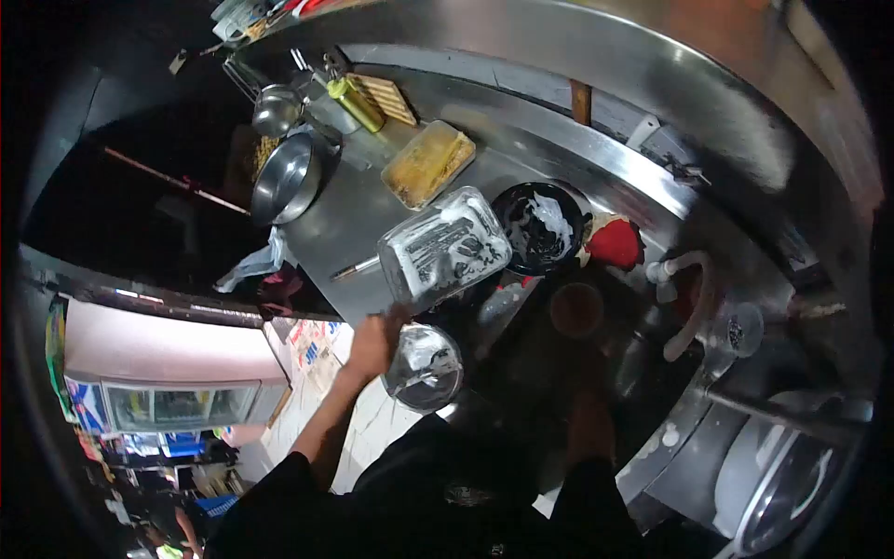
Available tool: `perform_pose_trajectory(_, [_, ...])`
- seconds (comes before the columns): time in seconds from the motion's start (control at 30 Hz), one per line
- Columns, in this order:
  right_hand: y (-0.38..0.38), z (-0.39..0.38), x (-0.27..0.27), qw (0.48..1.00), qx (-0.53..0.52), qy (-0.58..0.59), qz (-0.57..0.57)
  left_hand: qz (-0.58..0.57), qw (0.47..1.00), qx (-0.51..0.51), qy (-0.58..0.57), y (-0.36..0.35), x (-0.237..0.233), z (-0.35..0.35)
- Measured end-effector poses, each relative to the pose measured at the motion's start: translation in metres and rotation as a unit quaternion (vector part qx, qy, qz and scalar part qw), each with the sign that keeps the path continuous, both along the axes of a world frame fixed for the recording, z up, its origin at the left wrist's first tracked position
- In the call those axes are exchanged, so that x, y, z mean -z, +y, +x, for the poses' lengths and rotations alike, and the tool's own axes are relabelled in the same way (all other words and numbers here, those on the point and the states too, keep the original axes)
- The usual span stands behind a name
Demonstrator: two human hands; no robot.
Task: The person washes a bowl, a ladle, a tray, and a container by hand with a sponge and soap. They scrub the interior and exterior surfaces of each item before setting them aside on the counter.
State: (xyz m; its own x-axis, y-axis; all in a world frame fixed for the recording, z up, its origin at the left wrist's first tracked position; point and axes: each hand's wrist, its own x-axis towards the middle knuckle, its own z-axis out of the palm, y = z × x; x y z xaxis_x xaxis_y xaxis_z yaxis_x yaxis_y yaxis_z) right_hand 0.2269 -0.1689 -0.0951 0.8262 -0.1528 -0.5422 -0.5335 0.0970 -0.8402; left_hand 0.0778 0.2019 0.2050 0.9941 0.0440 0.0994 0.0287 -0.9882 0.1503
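Observation:
My left hand (pixel 375 341) is closed in a fist between the near corner of a clear rectangular tray (pixel 396 275) and the rim of a round metal bowl (pixel 430 398). What its fingers grip is hidden. White residue is smeared across the tray. The bowl also has whitish residue inside and overhangs the counter edge. Deep shadow covers my right hand (pixel 582 349), which reaches forward over a dark basin area. A round reddish-brown shape (pixel 576 309) shows at its far end, and I cannot make out the fingers.
A black bowl (pixel 535 233) with white residue sits behind the tray. Farther back stand a yellow-stained container (pixel 428 166), a yellow-green bottle (pixel 358 104) and a steel bowl (pixel 287 179). A red cloth-like item (pixel 615 244) and a pale curved hose (pixel 696 312) lie right. A brush-like handle (pixel 354 268) touches the tray.

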Motion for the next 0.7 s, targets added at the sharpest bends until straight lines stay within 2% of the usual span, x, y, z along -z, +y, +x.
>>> perform_pose_trajectory(0.03, [-0.005, 0.006, 0.005, 1.000, -0.013, -0.003, -0.020, 0.020, 0.997, -0.067, 0.023, -0.011, -0.016, 0.011])
perform_pose_trajectory(0.07, [-0.009, 0.011, 0.008, 0.999, -0.023, -0.005, -0.041, -0.007, 0.991, -0.112, 0.068, -0.006, -0.012, 0.021])
perform_pose_trajectory(0.1, [-0.012, 0.014, 0.013, 0.998, -0.035, -0.007, -0.056, 0.052, 0.984, -0.141, 0.094, -0.009, -0.012, 0.029])
perform_pose_trajectory(0.27, [-0.029, 0.006, 0.025, 0.992, -0.068, -0.020, -0.104, 0.159, 0.977, -0.129, 0.053, 0.011, 0.025, 0.022])
perform_pose_trajectory(0.37, [-0.040, -0.004, 0.036, 0.990, -0.080, -0.016, -0.119, 0.148, 0.955, -0.199, 0.164, 0.000, 0.017, 0.017])
perform_pose_trajectory(0.4, [-0.043, -0.005, 0.038, 0.989, -0.079, -0.016, -0.124, 0.122, 0.965, -0.197, 0.124, 0.003, 0.024, 0.007])
perform_pose_trajectory(0.5, [-0.044, 0.004, 0.043, 0.986, -0.089, -0.020, -0.140, 0.046, 0.968, -0.222, 0.109, -0.012, 0.008, 0.006])
perform_pose_trajectory(0.7, [-0.037, 0.023, 0.052, 0.977, -0.118, -0.037, -0.171, -0.033, 0.965, -0.250, 0.072, -0.016, -0.005, -0.013])
